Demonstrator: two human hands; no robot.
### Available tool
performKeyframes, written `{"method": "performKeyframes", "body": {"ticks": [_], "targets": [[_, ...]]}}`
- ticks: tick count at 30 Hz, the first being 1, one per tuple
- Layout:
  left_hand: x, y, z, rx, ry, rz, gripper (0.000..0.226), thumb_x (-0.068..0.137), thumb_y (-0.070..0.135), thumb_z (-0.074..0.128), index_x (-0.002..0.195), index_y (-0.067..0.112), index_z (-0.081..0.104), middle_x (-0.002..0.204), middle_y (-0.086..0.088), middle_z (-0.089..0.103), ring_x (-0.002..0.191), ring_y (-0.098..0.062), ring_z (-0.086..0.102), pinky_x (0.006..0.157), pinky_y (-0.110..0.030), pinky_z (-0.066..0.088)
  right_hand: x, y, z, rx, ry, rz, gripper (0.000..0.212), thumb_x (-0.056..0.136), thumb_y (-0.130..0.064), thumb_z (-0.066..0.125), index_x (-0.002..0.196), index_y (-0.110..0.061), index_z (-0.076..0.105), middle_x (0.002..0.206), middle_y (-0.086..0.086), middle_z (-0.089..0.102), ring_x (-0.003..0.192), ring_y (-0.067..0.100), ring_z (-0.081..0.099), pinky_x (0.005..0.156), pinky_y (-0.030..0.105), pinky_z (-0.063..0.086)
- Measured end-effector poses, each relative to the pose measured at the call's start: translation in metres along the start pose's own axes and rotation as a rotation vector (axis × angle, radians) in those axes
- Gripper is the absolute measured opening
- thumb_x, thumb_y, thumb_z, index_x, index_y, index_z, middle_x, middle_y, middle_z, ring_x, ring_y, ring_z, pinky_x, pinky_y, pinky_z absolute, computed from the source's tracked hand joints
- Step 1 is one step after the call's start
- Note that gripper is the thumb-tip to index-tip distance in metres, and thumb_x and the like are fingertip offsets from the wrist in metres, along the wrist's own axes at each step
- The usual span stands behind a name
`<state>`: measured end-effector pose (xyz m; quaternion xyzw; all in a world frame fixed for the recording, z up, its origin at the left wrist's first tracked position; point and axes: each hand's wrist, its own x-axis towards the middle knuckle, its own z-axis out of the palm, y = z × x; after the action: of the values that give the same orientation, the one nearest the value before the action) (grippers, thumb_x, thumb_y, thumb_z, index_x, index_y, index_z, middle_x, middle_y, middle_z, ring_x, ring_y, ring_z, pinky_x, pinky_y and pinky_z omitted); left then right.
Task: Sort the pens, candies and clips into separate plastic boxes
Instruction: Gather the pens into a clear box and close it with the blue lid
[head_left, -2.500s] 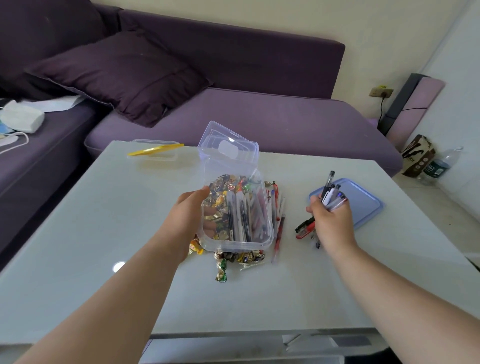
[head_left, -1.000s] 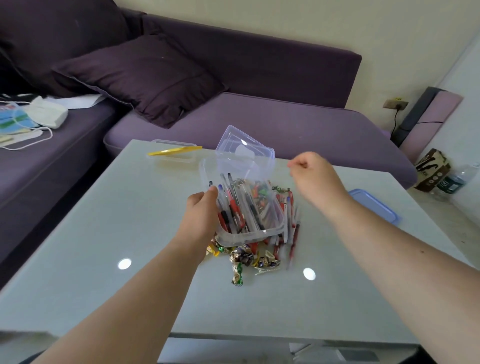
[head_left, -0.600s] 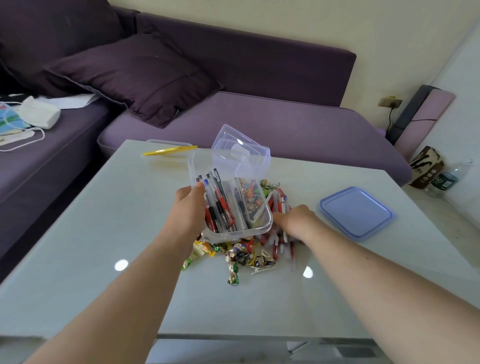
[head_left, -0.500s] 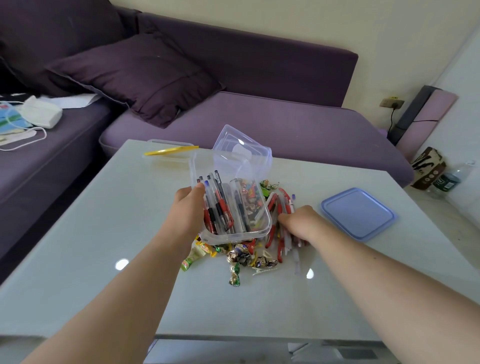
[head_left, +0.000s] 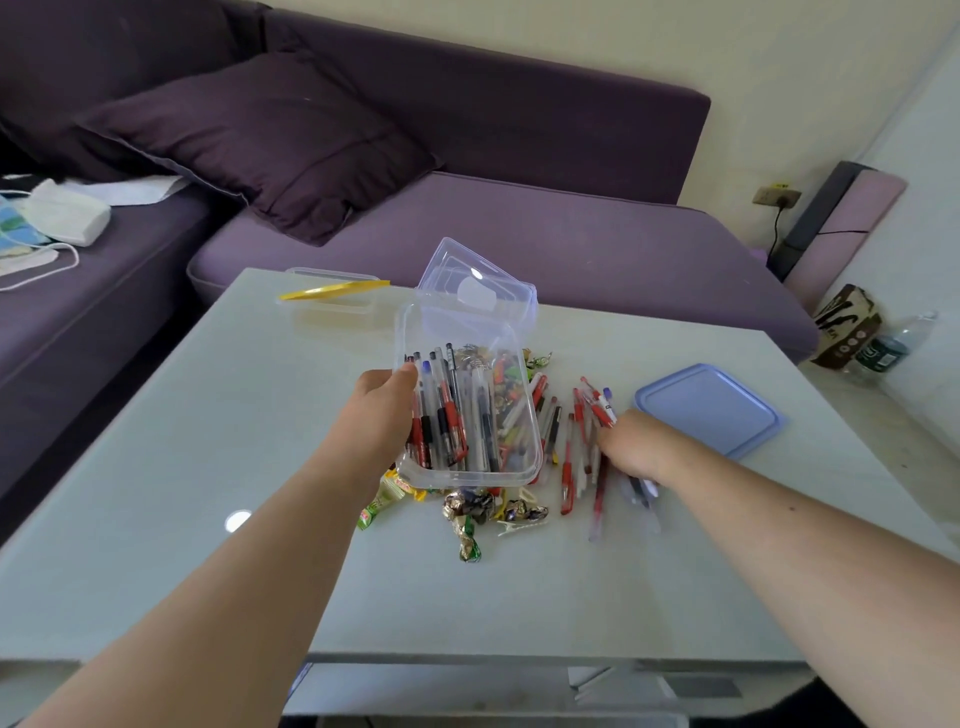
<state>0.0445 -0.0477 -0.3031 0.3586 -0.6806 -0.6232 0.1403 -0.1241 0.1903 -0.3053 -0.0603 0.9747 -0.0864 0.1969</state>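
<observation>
The left hand (head_left: 382, 410) grips the left wall of the clear box (head_left: 511, 470), held tilted above the candies (head_left: 470, 506); the right hand (head_left: 631, 449) clasps loose pens (head_left: 569, 462) on the table (head_left: 156, 467), right of the box.

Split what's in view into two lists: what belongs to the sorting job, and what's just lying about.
Job:
clear plastic box, held by left hand
loose pens, under right hand
wrapped candies
white clip
box with yellow lid
blue lid

Lying about:
purple cushion
sofa
water bottle
</observation>
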Motion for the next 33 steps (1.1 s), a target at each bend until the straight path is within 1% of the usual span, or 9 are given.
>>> {"method": "performKeyframes", "body": {"ticks": [7,10,13,15,18,21,25,29,33], "targets": [[-0.001,0.003,0.011,0.208,-0.094,0.075,0.018,0.099,0.023,0.039,0.082,0.018,0.042,0.074,-0.007,0.034,0.064,-0.021,0.030,0.056,-0.032,0.024,-0.001,0.024,0.003,-0.130,0.084,-0.054,0.020,0.091,-0.026,0.057,0.078,-0.011,0.057,0.068,0.007,0.056,0.058,0.022,0.053,0.051,0.027,0.035],[-0.001,0.003,0.015,0.251,-0.067,0.070,0.011,0.100,0.019,0.043,0.103,0.016,0.053,0.077,-0.008,0.046,0.066,-0.022,0.040,0.053,-0.028,0.031,0.001,0.032,0.004,-0.102,0.117,-0.063,0.019,0.088,-0.021,0.056,0.073,-0.011,0.053,0.064,0.007,0.053,0.055,0.022,0.050,0.050,0.027,0.032],[0.002,0.001,0.016,0.297,-0.048,0.098,0.039,0.099,0.020,0.048,0.138,0.015,0.048,0.101,-0.011,0.062,0.077,-0.024,0.051,0.058,-0.025,0.039,-0.001,0.041,0.001,-0.096,0.124,-0.067,0.019,0.084,-0.024,0.058,0.072,-0.011,0.054,0.063,0.005,0.052,0.053,0.021,0.049,0.049,0.026,0.031],[0.003,0.000,0.015,0.323,-0.020,0.130,0.050,0.097,0.023,0.050,0.146,0.017,0.042,0.127,-0.010,0.060,0.091,-0.022,0.055,0.070,-0.028,0.044,-0.002,0.045,-0.002,-0.130,0.101,-0.073,0.018,0.085,-0.026,0.059,0.075,-0.010,0.057,0.065,0.005,0.055,0.054,0.020,0.051,0.048,0.026,0.032],[0.000,-0.002,0.013,0.324,0.059,0.166,0.057,0.094,0.032,0.049,0.148,0.024,0.036,0.143,-0.001,0.052,0.114,-0.025,0.058,0.095,-0.044,0.050,-0.002,0.050,-0.001,-0.153,0.083,-0.086,0.017,0.088,-0.019,0.055,0.073,-0.011,0.051,0.065,0.006,0.054,0.054,0.019,0.049,0.048,0.025,0.030],[-0.015,0.000,0.011,0.425,0.243,0.430,0.050,0.091,0.033,0.049,0.141,0.029,0.041,0.142,0.005,0.050,0.128,-0.024,0.048,0.107,-0.046,0.041,0.000,0.058,0.001,-0.088,0.097,-0.118,0.017,0.091,-0.019,0.055,0.076,-0.012,0.048,0.068,0.006,0.053,0.056,0.020,0.049,0.049,0.027,0.030],[-0.065,0.009,0.019,0.475,0.318,0.927,0.033,0.089,0.022,0.051,0.122,0.025,0.055,0.125,0.006,0.054,0.118,-0.020,0.048,0.102,-0.032,0.035,-0.001,0.081,-0.003,0.263,0.256,-0.156,0.013,0.092,-0.027,0.057,0.093,-0.016,0.050,0.082,0.006,0.059,0.067,0.021,0.056,0.053,0.031,0.034],[-0.113,0.016,0.046,0.603,0.084,1.238,0.018,0.089,0.010,0.060,0.103,0.021,0.064,0.112,0.006,0.059,0.107,-0.018,0.055,0.096,-0.033,0.040,-0.006,0.095,-0.023,0.653,0.501,-0.305,0.010,0.094,-0.027,0.056,0.100,-0.020,0.052,0.080,-0.001,0.060,0.071,0.022,0.060,0.057,0.032,0.039],[-0.141,0.023,0.087,0.717,-0.309,1.133,0.019,0.091,0.015,0.059,0.105,0.027,0.065,0.110,0.015,0.058,0.105,-0.007,0.056,0.095,-0.027,0.044,-0.024,0.100,-0.027,0.908,0.578,-0.490,0.010,0.096,-0.025,0.055,0.094,-0.034,0.050,0.074,-0.005,0.057,0.060,0.008,0.058,0.052,0.023,0.044]]}}
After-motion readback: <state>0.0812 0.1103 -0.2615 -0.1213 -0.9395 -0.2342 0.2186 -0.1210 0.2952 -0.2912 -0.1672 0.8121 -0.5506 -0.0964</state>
